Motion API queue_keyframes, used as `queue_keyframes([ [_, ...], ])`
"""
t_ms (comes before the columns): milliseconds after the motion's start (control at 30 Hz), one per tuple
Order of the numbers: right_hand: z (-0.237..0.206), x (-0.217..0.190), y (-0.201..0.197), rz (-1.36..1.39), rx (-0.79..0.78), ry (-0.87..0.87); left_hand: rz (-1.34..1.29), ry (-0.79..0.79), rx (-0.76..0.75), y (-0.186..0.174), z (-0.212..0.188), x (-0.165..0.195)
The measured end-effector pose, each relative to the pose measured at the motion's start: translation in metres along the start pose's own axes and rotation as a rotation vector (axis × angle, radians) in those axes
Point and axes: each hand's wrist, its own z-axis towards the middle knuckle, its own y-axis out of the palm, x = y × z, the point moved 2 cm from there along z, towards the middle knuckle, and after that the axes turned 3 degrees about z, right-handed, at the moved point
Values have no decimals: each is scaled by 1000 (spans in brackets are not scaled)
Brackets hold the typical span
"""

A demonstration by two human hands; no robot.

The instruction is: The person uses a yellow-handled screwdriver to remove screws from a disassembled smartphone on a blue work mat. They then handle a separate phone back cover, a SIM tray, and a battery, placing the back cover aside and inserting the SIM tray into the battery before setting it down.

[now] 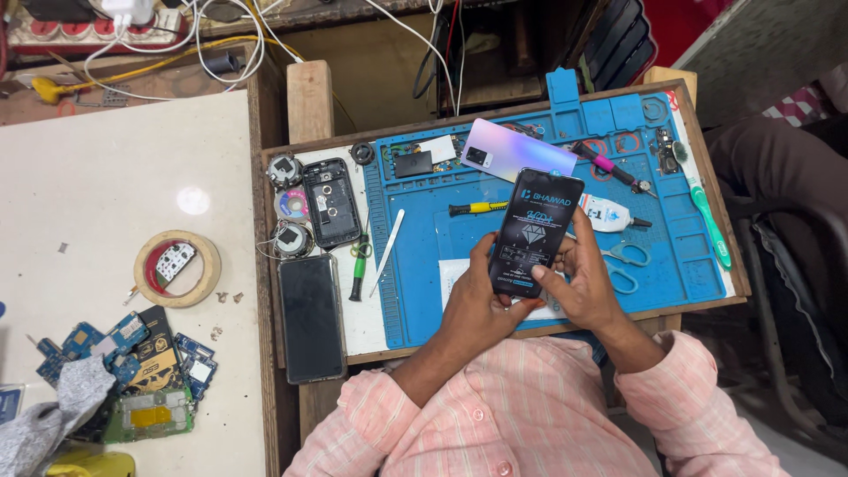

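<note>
Both of your hands close on one thing: your left hand [477,296] cups the lower left edge of a flat black rectangular phone-screen protector pack [535,231] with pale printing and a blue strip along its bottom, while your right hand [579,287] wraps the lower right side, fingers curled and the thumb laid across the bottom corner of its face. You hold the pack tilted, just right of the frame's centre, lifted above a blue silicone repair mat [424,291] on a small wooden-framed bench. As for how far things have got, I judge that you are early in the fitting: the pack looks unopened, its front intact, though the thumb hides the corner and I cannot tell whether a flap has been started there. Behind the pack's top edge lies an iridescent lilac phone back panel [517,148] with its camera block at the left. Left of the mat, on the white part of the bench, rest a stripped black phone frame [330,201] and below it a dark phone [311,316] lying face up in a clear case; whether its glass is already covered I cannot tell. Tools lie ready on the mat: a yellow-handled screwdriver [475,208], a pale flat pry stick [387,252], a pair of light blue scissors [625,263] and a white glue tube [609,215]. On the white table in the left of the frame sits a roll of tan tape [141,283], well apart.
</note>
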Motion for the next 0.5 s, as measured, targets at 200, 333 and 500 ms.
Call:
queue_keyframes([
  [200,1,3,-4,-31,-17,-12,2,19,-4,-1,3,1],
  [333,3,4,-3,-64,-15,-13,-11,34,9,-1,4,3],
  [500,2,3,0,-173,16,10,-3,8,17,-1,3,3],
])
